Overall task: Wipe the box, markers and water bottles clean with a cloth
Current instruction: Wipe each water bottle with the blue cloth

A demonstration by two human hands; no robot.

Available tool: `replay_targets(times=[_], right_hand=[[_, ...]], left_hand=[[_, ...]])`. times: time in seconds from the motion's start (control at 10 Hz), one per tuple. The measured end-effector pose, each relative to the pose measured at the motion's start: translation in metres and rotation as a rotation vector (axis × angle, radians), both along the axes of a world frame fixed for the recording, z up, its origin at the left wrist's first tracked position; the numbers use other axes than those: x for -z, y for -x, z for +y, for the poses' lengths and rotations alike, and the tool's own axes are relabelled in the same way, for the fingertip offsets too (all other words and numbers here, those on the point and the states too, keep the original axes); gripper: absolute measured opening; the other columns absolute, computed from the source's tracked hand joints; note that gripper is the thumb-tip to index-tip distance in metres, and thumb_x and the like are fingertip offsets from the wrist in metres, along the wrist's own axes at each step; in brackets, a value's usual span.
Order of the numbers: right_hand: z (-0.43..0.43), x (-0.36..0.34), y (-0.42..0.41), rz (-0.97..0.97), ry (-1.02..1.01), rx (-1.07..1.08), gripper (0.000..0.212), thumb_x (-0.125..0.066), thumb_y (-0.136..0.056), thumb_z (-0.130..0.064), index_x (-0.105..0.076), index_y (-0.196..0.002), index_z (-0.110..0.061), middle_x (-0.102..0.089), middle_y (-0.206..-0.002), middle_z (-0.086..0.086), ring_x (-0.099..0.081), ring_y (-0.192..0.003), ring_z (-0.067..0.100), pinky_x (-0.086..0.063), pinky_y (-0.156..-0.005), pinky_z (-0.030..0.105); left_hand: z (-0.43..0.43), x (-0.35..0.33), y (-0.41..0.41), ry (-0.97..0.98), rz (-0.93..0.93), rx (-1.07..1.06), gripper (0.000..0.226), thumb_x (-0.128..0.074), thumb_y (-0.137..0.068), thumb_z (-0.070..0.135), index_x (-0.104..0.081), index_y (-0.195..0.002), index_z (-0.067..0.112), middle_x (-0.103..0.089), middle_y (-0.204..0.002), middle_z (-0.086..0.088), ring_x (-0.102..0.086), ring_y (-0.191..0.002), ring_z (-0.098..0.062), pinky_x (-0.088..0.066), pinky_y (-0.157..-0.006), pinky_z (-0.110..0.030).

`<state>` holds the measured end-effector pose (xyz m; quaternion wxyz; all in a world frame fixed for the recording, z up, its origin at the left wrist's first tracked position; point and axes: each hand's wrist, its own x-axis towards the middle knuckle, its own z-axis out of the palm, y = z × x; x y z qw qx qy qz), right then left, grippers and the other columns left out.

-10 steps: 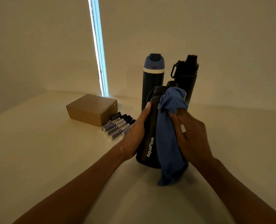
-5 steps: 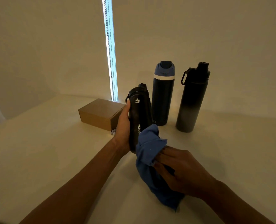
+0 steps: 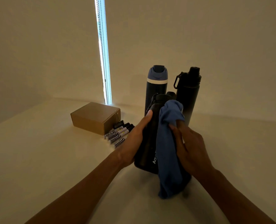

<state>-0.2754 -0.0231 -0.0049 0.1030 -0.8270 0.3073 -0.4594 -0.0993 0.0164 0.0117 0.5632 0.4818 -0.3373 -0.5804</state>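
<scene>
My left hand (image 3: 134, 139) grips a black AquaFlask bottle (image 3: 147, 139), held tilted above the table. My right hand (image 3: 190, 146) holds a blue cloth (image 3: 168, 147) against the bottle's right side, the cloth draped from near the cap down past the base. Behind stand a dark bottle with a blue lid (image 3: 155, 88) and a black bottle with a loop cap (image 3: 188, 96). A brown cardboard box (image 3: 94, 118) lies to the left. Several black markers (image 3: 119, 134) lie in a row next to the box, partly hidden by my left hand.
Everything rests on a pale table (image 3: 45, 159) that meets pale walls at the back. A bright vertical strip of window with a bead chain (image 3: 104, 62) runs down the corner behind the box.
The held bottle has come back from beside the box to in front of the two standing bottles. The cloth has moved up from below the bottle's base to cover its right side.
</scene>
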Motion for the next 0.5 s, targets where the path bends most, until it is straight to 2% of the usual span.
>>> replay_targets(times=[0.1,0.2,0.3,0.4,0.5], right_hand=[[0.004,0.0,-0.005,-0.009,-0.115,-0.014,0.04,-0.039,-0.105,-0.039,-0.058,-0.126,-0.012,-0.066,-0.109,-0.001,-0.061,-0.098,0.006,-0.041,-0.082,0.004],[0.018,0.006,-0.008,0.075,-0.162,-0.144,0.054,-0.032,-0.097,-0.068,-0.051,-0.128,-0.029,-0.064,-0.113,-0.006,-0.061,-0.095,0.001,-0.047,-0.081,0.015],[0.025,0.012,-0.008,0.356,-0.102,-0.224,0.054,-0.037,-0.092,-0.073,-0.039,-0.135,-0.039,-0.046,-0.122,-0.03,-0.048,-0.11,-0.011,-0.038,-0.092,0.009],[0.03,0.016,-0.01,0.546,-0.159,-0.255,0.058,-0.04,-0.091,-0.074,-0.041,-0.138,-0.039,-0.047,-0.134,-0.023,-0.046,-0.117,-0.006,-0.037,-0.103,0.018],[0.02,0.037,-0.009,0.644,-0.02,-0.33,0.042,-0.048,-0.103,-0.04,-0.049,-0.142,-0.023,-0.051,-0.144,-0.005,-0.048,-0.128,0.006,-0.039,-0.111,0.029]], left_hand=[[0.005,0.005,0.005,0.08,-0.018,-0.05,0.031,-0.04,-0.105,0.049,-0.064,-0.111,0.032,-0.08,-0.083,0.009,-0.077,-0.075,-0.006,-0.059,-0.062,-0.021],[0.002,0.0,0.001,0.093,0.08,-0.077,0.033,-0.038,-0.108,0.046,-0.066,-0.106,0.027,-0.08,-0.078,0.003,-0.077,-0.069,-0.009,-0.06,-0.056,-0.023],[0.003,-0.006,-0.008,0.114,0.056,-0.104,0.037,-0.039,-0.108,0.046,-0.066,-0.101,0.021,-0.078,-0.071,0.0,-0.075,-0.062,-0.01,-0.058,-0.049,-0.023],[0.001,-0.012,-0.023,0.153,0.071,-0.228,0.042,-0.044,-0.105,0.051,-0.068,-0.11,0.017,-0.08,-0.08,-0.003,-0.078,-0.069,-0.013,-0.06,-0.055,-0.027],[0.001,-0.012,-0.035,0.167,0.087,-0.31,0.046,-0.049,-0.1,0.062,-0.072,-0.11,0.023,-0.081,-0.094,-0.007,-0.079,-0.08,-0.02,-0.063,-0.069,-0.037]])
